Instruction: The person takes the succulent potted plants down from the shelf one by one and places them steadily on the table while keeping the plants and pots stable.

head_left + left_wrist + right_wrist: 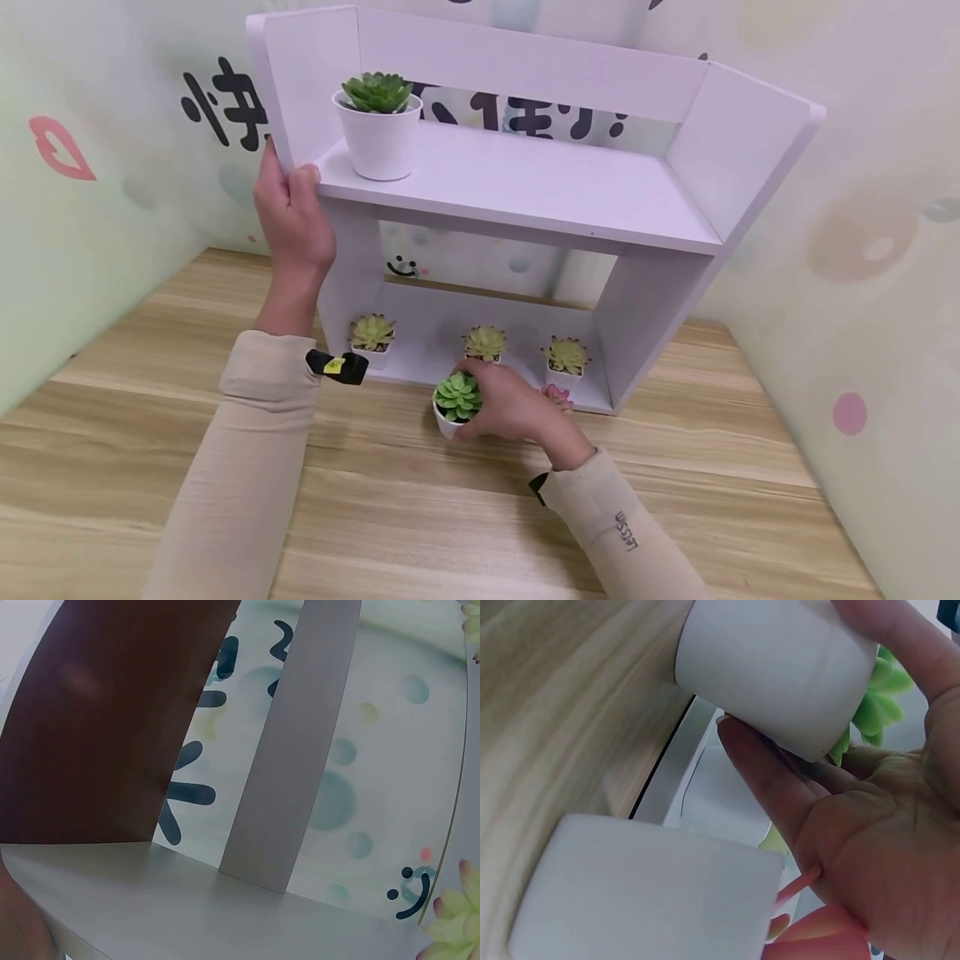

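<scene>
My left hand (296,218) grips the left side panel of a white two-tier shelf (525,179), with the thumb at its front edge. In front of the lower tier, my right hand (513,406) holds a green succulent (457,396) in a round white pot (772,667), fingers and thumb around the pot. Whether its base touches the table cannot be told. Beside the right hand is a pink succulent (557,397), partly hidden in the head view; its white pot (645,889) shows in the right wrist view.
Yellow-green succulents stand on the lower tier at left (372,332), middle (486,342) and right (566,354). A larger white pot (381,143) with a dark green succulent sits at the upper tier's left. Beneath is a wooden table (420,525); patterned walls (862,250) stand behind and beside.
</scene>
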